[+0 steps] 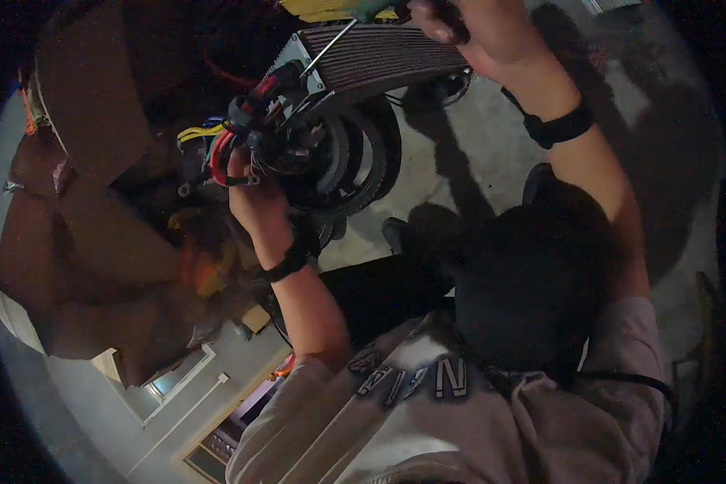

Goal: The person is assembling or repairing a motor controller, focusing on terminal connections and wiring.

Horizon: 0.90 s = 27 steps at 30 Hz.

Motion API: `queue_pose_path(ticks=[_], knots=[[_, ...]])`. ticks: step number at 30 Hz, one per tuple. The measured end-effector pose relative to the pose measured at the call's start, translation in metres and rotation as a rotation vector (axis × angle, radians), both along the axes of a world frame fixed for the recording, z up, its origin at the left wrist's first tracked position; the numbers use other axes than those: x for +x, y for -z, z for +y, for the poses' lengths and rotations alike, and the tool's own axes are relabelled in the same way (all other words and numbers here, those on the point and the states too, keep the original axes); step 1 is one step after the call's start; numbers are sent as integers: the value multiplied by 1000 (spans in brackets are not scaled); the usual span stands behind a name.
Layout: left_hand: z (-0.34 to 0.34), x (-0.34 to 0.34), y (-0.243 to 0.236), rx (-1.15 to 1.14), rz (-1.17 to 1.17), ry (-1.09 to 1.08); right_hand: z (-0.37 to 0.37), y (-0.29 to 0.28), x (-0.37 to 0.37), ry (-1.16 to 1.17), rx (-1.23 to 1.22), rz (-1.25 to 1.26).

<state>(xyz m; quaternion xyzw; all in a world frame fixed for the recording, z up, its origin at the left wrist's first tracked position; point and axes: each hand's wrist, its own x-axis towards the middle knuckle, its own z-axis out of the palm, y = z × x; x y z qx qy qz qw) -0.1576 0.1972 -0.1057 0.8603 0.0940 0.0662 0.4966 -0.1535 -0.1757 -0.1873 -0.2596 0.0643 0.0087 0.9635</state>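
A screwdriver (331, 48) with a green handle and a bare metal shaft is in my right hand (488, 36), closed round the handle at the top edge. Its tip reaches the pale end plate (315, 64) of a dark box with ribbed sides (387, 60), beside a dark cable end. Whether the tip sits in a screw cannot be seen. Lower left, my left hand (258, 202) is closed at a bundle of cables (222, 153), red, yellow, blue and black, with ring terminals on some ends. Those cables partly hide its fingers.
Below the ribbed box are black-tyred wheels (367, 157) on a grey concrete floor (460, 141). Large brown sheets (73, 226) hang or stand along the left, with an orange object (210, 262) near my left forearm. Something yellow (323, 8) lies behind the box.
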Motion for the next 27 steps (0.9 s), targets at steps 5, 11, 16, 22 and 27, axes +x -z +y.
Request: queue_pose_path(ticks=[5, 11, 16, 22, 27], knots=[[-67, -51, -22, 1020, -39, 3, -11, 20, 2, 19, 115, 60], [-103, -56, -20, 360, -423, -129, -13, 36, 1, 57, 202, 75], [-83, -69, -27, 292, -166, -211, -5, 54, -6, 31, 183, 52], [-121, -87, -36, 406, -509, 127, 20, 79, 18, -38, 502, -62], [-134, -52, -23, 1042, -289, 315, 23, 64, 17, -60, 408, 6]])
